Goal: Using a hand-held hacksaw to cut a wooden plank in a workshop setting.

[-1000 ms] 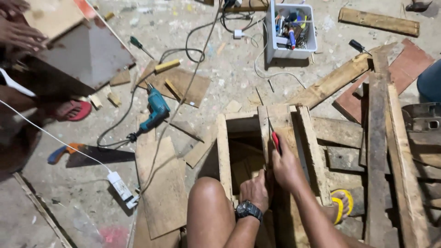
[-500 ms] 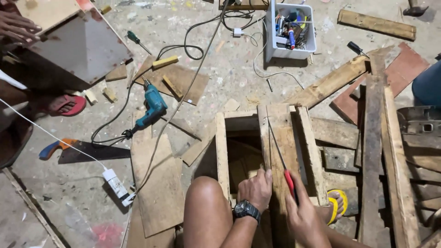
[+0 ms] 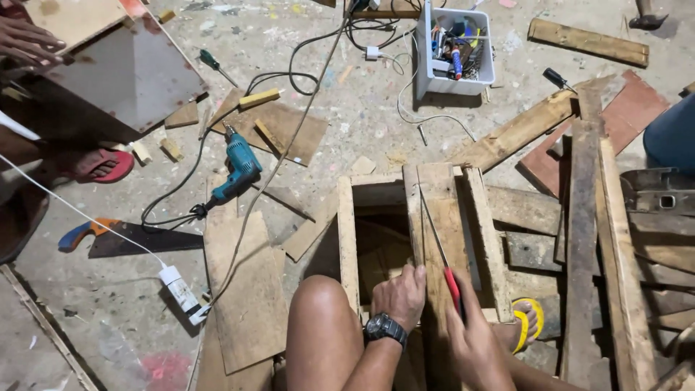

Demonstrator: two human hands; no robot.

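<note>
My right hand (image 3: pixel 474 337) grips the red handle of a thin hand saw (image 3: pixel 436 242), whose blade lies lengthwise along a plank (image 3: pixel 443 217) on top of an open wooden crate (image 3: pixel 347 239). My left hand (image 3: pixel 400 293), with a black watch on its wrist, presses down on the near end of that plank beside the blade. My bare knee (image 3: pixel 318 318) rests against the crate's near left side.
A teal electric drill (image 3: pixel 239 168) with its cable, a hand saw with an orange and blue handle (image 3: pixel 123 237), plywood offcuts and screwdrivers lie on the concrete floor. A white box of tools (image 3: pixel 456 51) stands at the back. Planks are stacked on the right. Another person's hand (image 3: pixel 25 40) holds a board at the top left.
My right hand has drawn the saw back toward me along the plank. My left hand has stayed on the plank's near end.
</note>
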